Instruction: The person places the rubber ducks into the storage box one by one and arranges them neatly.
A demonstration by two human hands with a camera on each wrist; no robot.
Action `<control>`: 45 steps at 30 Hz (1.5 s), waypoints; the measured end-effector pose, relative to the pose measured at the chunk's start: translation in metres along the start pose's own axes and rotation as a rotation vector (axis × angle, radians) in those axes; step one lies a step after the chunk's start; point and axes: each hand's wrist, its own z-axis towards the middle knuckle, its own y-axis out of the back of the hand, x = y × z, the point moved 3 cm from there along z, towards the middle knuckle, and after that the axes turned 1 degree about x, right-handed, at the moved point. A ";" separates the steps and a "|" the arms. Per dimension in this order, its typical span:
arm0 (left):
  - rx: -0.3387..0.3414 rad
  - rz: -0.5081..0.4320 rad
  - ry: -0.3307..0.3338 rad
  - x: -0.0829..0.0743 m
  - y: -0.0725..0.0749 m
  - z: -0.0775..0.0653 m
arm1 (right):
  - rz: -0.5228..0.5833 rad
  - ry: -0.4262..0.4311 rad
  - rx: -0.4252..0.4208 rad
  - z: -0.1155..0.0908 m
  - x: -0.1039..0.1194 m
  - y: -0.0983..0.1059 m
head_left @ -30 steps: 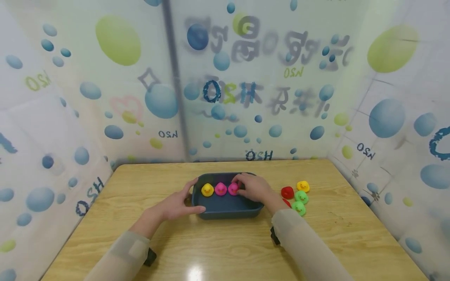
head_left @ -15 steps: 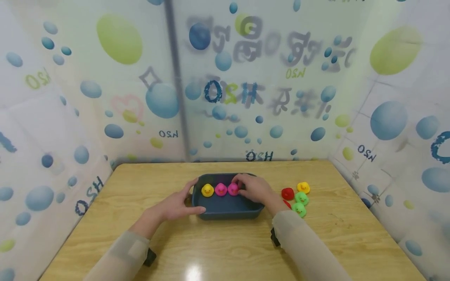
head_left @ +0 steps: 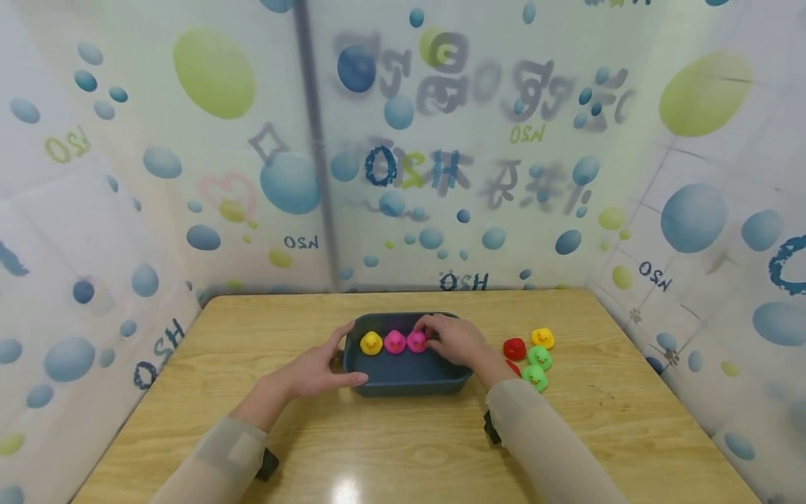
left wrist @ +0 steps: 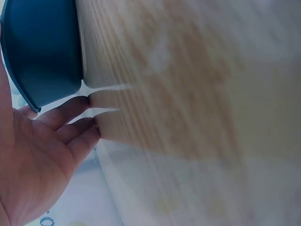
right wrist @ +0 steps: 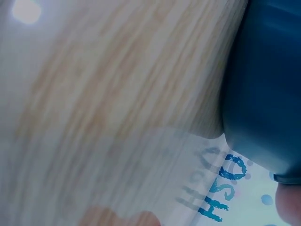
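In the head view a dark blue tray [head_left: 409, 386] stands on the table, with a yellow toy duck [head_left: 371, 344] and two pink toy ducks in a row inside. My left hand [head_left: 315, 367] holds the tray's left end, thumb over the near rim and fingers behind the far corner. The left wrist view shows fingers [left wrist: 77, 110] of that hand reaching down beside the tray wall [left wrist: 44, 56]. My right hand [head_left: 456, 339] reaches over the right side and pinches the right-hand pink duck [head_left: 416, 341], which sits beside the other pink duck [head_left: 394, 342].
Right of the tray lies a loose group on the table [head_left: 252, 329]: a yellow duck [head_left: 542, 339], a red duck [head_left: 514, 348], two green ducks [head_left: 535, 378] and another red piece [head_left: 513, 367] partly behind my right wrist. Patterned curtain walls [head_left: 403, 245] enclose the table.
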 end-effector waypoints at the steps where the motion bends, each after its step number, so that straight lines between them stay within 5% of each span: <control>1: 0.000 -0.002 0.001 0.000 0.000 0.000 | -0.003 -0.001 0.003 0.000 0.000 -0.001; 45: -0.016 0.016 0.003 -0.003 0.000 -0.004 | 0.043 -0.018 -0.016 0.002 -0.001 -0.001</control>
